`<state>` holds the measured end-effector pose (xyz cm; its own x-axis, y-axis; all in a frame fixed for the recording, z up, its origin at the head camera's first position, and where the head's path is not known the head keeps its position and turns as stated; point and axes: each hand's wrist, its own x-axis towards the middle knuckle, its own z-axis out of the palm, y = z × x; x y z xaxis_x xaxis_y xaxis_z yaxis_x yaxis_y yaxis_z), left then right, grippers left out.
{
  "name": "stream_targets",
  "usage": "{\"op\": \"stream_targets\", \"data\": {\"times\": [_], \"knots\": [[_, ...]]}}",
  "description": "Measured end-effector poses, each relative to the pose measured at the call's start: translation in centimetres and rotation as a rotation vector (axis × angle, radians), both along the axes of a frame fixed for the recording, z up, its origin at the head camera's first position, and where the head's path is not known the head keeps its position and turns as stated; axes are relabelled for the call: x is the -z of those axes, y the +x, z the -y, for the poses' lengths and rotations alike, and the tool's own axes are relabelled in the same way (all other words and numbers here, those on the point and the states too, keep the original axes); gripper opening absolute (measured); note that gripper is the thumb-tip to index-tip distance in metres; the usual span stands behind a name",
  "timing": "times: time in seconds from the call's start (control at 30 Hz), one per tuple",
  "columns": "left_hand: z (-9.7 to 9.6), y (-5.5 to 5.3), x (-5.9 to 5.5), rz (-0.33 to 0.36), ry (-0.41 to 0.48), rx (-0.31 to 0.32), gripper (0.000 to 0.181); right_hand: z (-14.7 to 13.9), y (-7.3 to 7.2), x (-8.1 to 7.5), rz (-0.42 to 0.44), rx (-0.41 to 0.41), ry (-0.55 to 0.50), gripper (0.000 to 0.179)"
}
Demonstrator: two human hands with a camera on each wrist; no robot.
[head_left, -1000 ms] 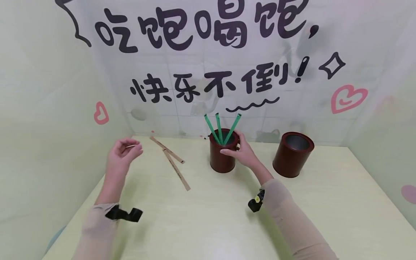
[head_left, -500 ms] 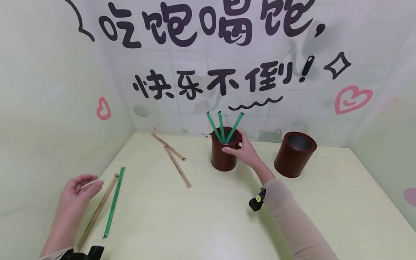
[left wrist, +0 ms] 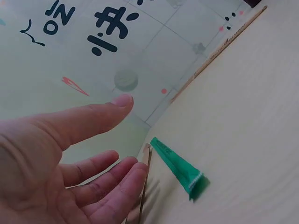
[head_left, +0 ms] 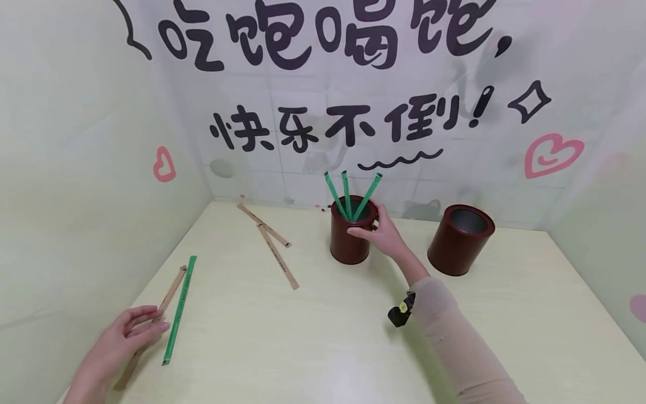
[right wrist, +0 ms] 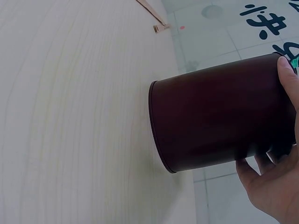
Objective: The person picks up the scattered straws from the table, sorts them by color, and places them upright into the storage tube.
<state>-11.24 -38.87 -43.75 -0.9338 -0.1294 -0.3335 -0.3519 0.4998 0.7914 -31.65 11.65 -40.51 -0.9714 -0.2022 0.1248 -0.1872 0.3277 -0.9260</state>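
My left hand (head_left: 126,336) hovers over a long, thin brown stick packet (head_left: 172,292) at the table's left side, thumb and fingers apart around it in the head view. In the left wrist view there is space between thumb and fingers. Just right of it lies a green stick packet (head_left: 179,311). My right hand (head_left: 387,237) grips the rim of a dark red cylindrical canister (head_left: 348,249), thumb in front and fingers behind. It stands upright on the table. Out of its mouth lean several green stick packets (head_left: 345,191), their lower ends hidden inside.
Two brown stick packets (head_left: 278,257) lie crossed at one end, left of the held canister. To the right stands a second dark red canister (head_left: 456,249), with no packets showing in its mouth. A printed curtain (head_left: 303,163) rises behind the table.
My left hand has come back and down to the left, from mid-table to the brown packet. The right hand has stayed on the canister. The head view has shifted slightly.
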Motion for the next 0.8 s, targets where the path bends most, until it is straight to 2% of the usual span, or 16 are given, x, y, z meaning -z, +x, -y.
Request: {"op": "stream_targets", "data": {"times": [0.1,0.17,0.4,0.6,0.8], "knots": [[-0.1,-0.1,0.7,0.004,0.006,-0.016,0.073,0.1,0.0,0.0,-0.002,0.001,0.003,0.090],[-0.2,-0.1,0.9,-0.012,-0.020,-0.018,0.075,0.1,0.0,0.0,-0.003,0.004,0.002,0.091],[-1.2,-0.2,1.3,-0.085,-0.191,-0.007,0.081,0.1,-0.1,0.0,0.004,0.006,0.000,0.090],[-1.7,-0.4,1.3,-0.162,-0.320,0.018,0.067,0.1,-0.1,0.1,0.000,0.000,-0.011,0.091],[-1.7,-1.2,1.1,-0.168,-0.369,0.043,0.052,0.0,-0.1,0.0,-0.006,-0.011,-0.011,0.091]]}}
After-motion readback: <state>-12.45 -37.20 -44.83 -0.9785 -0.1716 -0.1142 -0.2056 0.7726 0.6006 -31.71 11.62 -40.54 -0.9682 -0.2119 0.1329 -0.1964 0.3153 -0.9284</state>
